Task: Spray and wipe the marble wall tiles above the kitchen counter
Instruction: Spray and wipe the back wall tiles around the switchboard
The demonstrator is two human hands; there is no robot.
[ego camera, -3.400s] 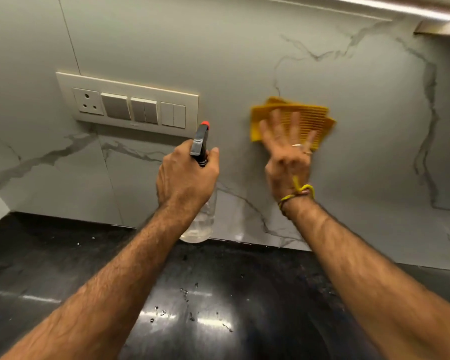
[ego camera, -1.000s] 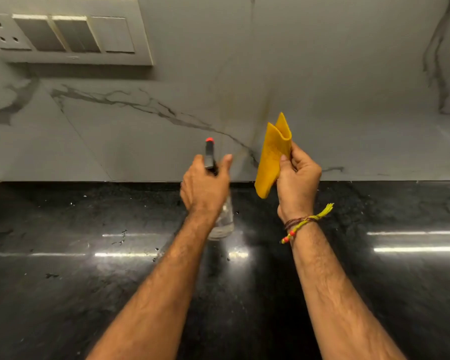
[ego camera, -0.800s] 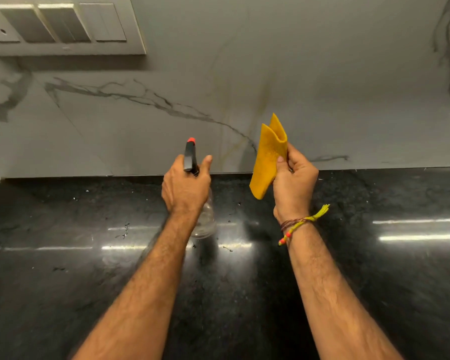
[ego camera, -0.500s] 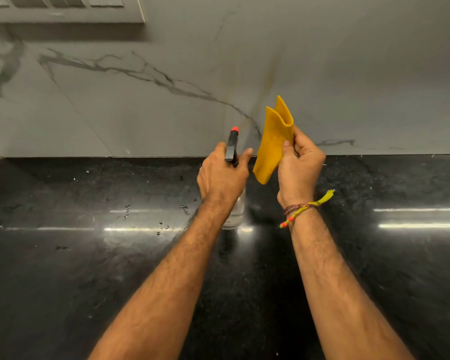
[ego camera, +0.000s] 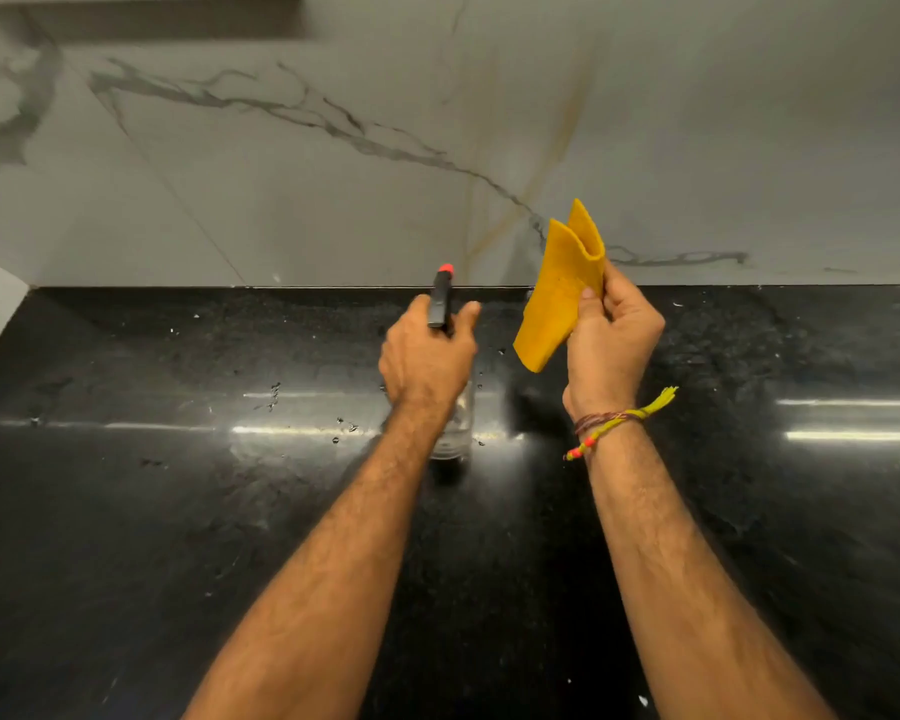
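Head view: looking down over both forearms at a black polished surface (ego camera: 126,511) that meets the marble wall tiles (ego camera: 333,210).
Left hand (ego camera: 427,361): fingers curled round the neck of a spray bottle (ego camera: 453,428), thumb up beside its black head; the red nozzle tip points toward the wall.
Spray bottle: clear body, upright, its base at or just above the surface below the hand; I cannot tell if it touches.
Right hand (ego camera: 611,345): thumb and fingers pinch a folded yellow cloth (ego camera: 562,293), held upright in the air, just right of the bottle and clear of the wall.
Right wrist: a yellow and red thread band (ego camera: 614,423) with a loose tassel end.
Wall tiles: grey veins run across; a faint brownish streak (ego camera: 557,142) slants down above the cloth.
Surface: scattered water droplets (ego camera: 274,397) left of the bottle, and bright streaks of reflected light.
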